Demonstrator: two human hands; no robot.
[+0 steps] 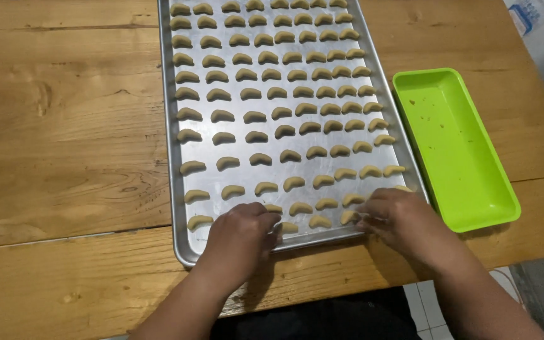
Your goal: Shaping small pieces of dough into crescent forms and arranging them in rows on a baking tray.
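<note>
Down at bottom centre, left hand (242,230) w/ fingers curled over crescent dough pieces (288,227) on metal baking tray (172,157); right hand (398,217) fingertips on another piece nr tray's lower right corner. Grip: can't tell. Green plastic tray (458,151) at right, wooden table (64,126).

Seen from above, we reach forward with both bare forearms, which angle in from the lower edge and converge slightly. Our left hand (242,228) lies palm down, knuckles up, fingers curled and bunched toward the right. Our right hand (395,217) also faces down, wrist bent, its fingers (366,213) extended leftward and held close together, the two hands apart.
</note>
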